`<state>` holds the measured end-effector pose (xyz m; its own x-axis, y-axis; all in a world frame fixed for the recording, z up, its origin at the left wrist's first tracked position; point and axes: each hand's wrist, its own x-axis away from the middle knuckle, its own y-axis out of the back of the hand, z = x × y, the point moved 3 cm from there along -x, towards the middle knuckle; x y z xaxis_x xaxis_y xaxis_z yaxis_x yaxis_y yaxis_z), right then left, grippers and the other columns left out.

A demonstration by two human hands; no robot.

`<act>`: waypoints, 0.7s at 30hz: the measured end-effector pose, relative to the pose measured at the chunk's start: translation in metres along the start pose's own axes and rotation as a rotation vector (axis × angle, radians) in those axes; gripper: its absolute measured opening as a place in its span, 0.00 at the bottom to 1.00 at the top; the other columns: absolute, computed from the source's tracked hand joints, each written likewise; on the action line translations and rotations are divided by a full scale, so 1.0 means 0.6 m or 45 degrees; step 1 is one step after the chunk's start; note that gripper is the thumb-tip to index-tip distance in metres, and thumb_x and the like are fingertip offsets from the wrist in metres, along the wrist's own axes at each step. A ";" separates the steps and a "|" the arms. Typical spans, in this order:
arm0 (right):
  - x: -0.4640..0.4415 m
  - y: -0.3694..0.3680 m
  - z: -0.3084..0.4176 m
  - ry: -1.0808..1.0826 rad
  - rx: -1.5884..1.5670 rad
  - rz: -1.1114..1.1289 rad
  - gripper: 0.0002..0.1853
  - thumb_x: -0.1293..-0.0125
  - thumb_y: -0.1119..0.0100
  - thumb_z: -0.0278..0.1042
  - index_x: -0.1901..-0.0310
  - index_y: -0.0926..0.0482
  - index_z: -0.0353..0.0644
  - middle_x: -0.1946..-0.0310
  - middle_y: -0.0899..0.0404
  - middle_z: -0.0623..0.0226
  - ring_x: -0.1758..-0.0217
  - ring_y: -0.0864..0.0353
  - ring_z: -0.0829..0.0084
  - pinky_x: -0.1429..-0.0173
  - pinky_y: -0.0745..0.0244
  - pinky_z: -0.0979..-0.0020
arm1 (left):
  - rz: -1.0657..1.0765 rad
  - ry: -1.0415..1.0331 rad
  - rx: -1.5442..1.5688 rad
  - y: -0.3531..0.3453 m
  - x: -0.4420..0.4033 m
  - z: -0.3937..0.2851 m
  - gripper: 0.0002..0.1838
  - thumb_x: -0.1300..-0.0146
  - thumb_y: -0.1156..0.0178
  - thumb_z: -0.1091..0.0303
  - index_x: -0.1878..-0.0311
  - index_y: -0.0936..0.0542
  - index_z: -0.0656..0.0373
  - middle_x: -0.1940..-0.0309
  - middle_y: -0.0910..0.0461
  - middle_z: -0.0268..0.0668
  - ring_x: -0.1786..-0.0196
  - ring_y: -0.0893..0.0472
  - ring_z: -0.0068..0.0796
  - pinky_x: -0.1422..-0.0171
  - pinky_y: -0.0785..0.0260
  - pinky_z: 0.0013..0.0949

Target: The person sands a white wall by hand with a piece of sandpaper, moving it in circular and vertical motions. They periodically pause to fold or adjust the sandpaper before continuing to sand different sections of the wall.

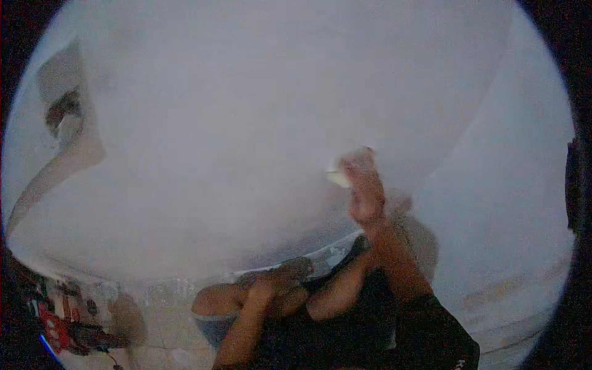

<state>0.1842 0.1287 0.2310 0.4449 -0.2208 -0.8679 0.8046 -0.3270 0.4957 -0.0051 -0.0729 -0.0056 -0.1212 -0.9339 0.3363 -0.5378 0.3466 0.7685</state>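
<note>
A broad white surface (pixel 234 123), smooth and pale, fills most of the head view. My right hand (pixel 361 172) is raised against it, fingers closed around a small pale flat piece (pixel 338 179). One edge of that piece sticks out to the left of the fingers and seems to touch the surface; its kind is too blurred to name. Lower down, my left hand (pixel 290 271) is near my bent knee, below the surface's lower edge. Its fingers are dark and smeared, so I cannot make out whether it holds anything.
At lower left, red and dark objects (pixel 55 330) are clustered on the pale floor (pixel 166 327). A grey recess with a dark shape (pixel 61 108) shows at the far left. Another white wall face (pixel 493 203) runs along the right, with a dark object (pixel 573 185) at the edge.
</note>
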 end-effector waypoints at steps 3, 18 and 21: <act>0.035 0.045 -0.106 -0.250 -0.026 -0.530 0.20 0.18 0.54 0.39 0.34 0.23 0.36 0.33 0.23 0.53 0.27 0.28 0.50 0.23 0.36 0.51 | -0.007 -0.003 -0.005 0.003 0.003 0.004 0.29 0.23 0.49 0.46 0.28 0.28 0.52 0.30 0.26 0.45 0.29 0.26 0.45 0.25 0.34 0.49; 0.033 0.013 -0.075 -0.204 0.025 -0.314 0.21 0.18 0.54 0.37 0.34 0.24 0.31 0.34 0.22 0.48 0.26 0.28 0.54 0.26 0.29 0.52 | -0.005 -0.077 0.004 0.013 -0.012 -0.004 0.29 0.23 0.49 0.45 0.27 0.28 0.51 0.29 0.27 0.46 0.28 0.27 0.45 0.24 0.35 0.50; 0.010 0.066 -0.127 -0.182 0.111 -0.641 0.21 0.18 0.52 0.36 0.33 0.24 0.32 0.33 0.22 0.52 0.25 0.28 0.58 0.27 0.28 0.58 | -0.010 -0.072 0.006 0.007 -0.001 0.008 0.29 0.23 0.49 0.45 0.27 0.29 0.51 0.29 0.27 0.46 0.28 0.27 0.45 0.24 0.35 0.50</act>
<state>0.2489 0.1843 0.2431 -0.0510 -0.1381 -0.9891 0.8662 -0.4990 0.0250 -0.0111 -0.0711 -0.0051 -0.1635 -0.9401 0.2990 -0.5427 0.3388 0.7686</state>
